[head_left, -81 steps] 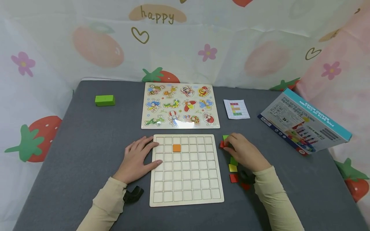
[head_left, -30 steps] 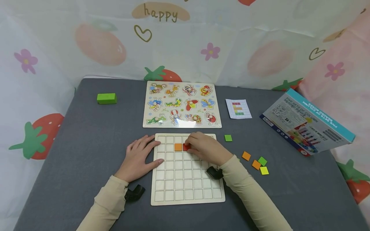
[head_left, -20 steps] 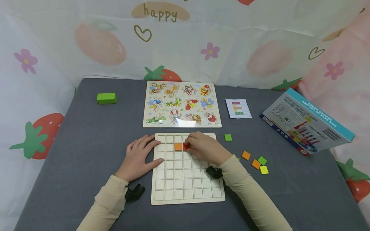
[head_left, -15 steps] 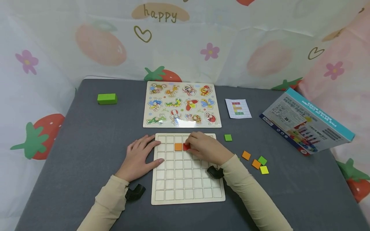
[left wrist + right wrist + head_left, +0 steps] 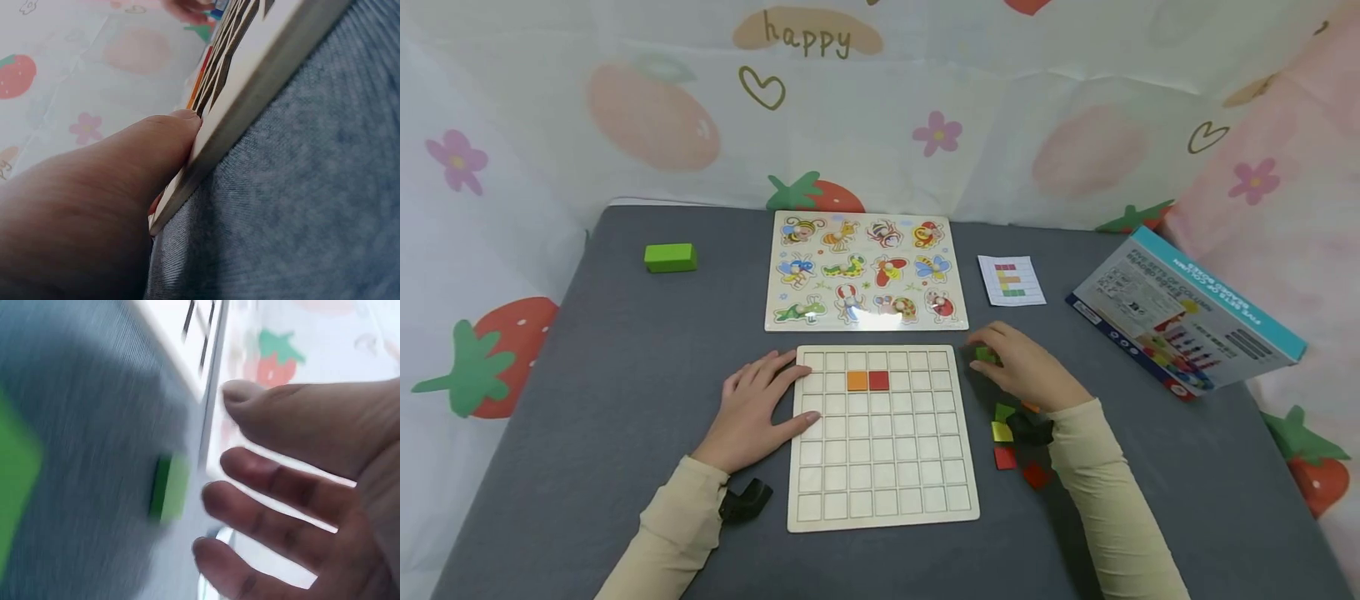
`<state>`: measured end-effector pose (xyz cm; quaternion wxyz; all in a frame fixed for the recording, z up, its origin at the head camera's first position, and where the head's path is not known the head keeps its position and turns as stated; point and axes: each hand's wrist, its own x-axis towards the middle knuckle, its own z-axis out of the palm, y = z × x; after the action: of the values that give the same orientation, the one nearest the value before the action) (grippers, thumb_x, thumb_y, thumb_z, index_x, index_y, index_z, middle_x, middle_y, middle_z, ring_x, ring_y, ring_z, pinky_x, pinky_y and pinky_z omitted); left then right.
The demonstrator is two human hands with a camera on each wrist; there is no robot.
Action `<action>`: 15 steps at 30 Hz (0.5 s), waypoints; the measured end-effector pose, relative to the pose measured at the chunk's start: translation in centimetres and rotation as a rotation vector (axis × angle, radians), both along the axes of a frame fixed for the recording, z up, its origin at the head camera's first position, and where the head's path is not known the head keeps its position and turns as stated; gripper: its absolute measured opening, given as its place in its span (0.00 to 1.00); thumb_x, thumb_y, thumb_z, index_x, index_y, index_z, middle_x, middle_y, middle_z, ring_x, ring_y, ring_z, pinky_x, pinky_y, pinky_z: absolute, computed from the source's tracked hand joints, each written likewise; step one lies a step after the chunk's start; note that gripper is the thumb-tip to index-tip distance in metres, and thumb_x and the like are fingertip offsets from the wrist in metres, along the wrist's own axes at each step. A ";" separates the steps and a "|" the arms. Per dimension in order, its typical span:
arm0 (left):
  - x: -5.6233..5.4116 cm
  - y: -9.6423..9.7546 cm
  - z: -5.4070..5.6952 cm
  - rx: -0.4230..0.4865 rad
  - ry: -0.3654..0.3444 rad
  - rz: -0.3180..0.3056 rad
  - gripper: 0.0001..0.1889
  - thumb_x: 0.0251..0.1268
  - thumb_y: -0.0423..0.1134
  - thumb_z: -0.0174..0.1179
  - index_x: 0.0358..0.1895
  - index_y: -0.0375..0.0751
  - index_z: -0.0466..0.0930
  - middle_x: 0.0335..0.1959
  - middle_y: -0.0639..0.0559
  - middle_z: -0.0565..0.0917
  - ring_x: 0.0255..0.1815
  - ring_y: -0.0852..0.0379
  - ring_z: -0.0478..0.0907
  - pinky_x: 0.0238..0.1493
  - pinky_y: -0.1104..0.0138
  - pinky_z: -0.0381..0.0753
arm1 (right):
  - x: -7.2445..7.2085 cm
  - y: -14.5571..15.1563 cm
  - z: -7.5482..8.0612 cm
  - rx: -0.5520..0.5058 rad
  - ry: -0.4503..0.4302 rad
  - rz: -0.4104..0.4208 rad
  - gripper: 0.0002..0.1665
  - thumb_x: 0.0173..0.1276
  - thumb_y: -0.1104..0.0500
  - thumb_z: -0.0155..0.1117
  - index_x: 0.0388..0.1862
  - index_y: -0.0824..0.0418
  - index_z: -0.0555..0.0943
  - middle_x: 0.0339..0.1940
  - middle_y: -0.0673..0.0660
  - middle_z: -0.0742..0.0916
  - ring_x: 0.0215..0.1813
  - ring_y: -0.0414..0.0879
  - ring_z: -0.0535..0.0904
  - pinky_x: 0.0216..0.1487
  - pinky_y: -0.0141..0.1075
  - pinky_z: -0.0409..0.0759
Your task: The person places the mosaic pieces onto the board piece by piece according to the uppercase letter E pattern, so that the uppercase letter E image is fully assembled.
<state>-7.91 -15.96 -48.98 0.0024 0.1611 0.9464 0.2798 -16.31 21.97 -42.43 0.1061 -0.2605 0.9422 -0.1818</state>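
Note:
The white grid board (image 5: 883, 450) lies mid-table, an orange tile (image 5: 857, 381) and a red tile (image 5: 878, 381) side by side in its second row. My left hand (image 5: 752, 412) rests along the left edge, fingers spread; in the left wrist view the thumb (image 5: 147, 147) presses on the rim. Right of the board, my right hand (image 5: 1026, 367) hovers over a green tile (image 5: 987, 356). The right wrist view has the fingers apart and holding nothing, the green tile (image 5: 170, 487) just beyond the fingertips.
Right of the board lie a yellow tile (image 5: 1002, 432), red tiles (image 5: 1004, 458) and another green tile (image 5: 1003, 412), partly under the right wrist. Behind stand an insect puzzle (image 5: 867, 271), a pattern card (image 5: 1012, 281), a carton (image 5: 1187, 317) and a green block (image 5: 671, 258).
My right hand brought the red tile beside the orange one, let it go, and moved back right to the green tile. The left hand stayed on the board's edge.

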 end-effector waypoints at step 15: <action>0.0 0.0 -0.1 -0.001 0.002 0.002 0.34 0.60 0.62 0.59 0.67 0.52 0.68 0.74 0.48 0.60 0.76 0.45 0.50 0.68 0.42 0.48 | -1.3 3.1 -1.3 -0.023 -0.071 -0.080 0.18 0.66 0.62 0.65 0.54 0.64 0.78 0.48 0.59 0.78 0.44 0.50 0.76 0.44 0.43 0.77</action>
<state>-7.96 -15.95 -49.06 0.0013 0.1605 0.9467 0.2793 -17.57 25.08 -43.73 0.1293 -0.2170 0.9454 -0.2059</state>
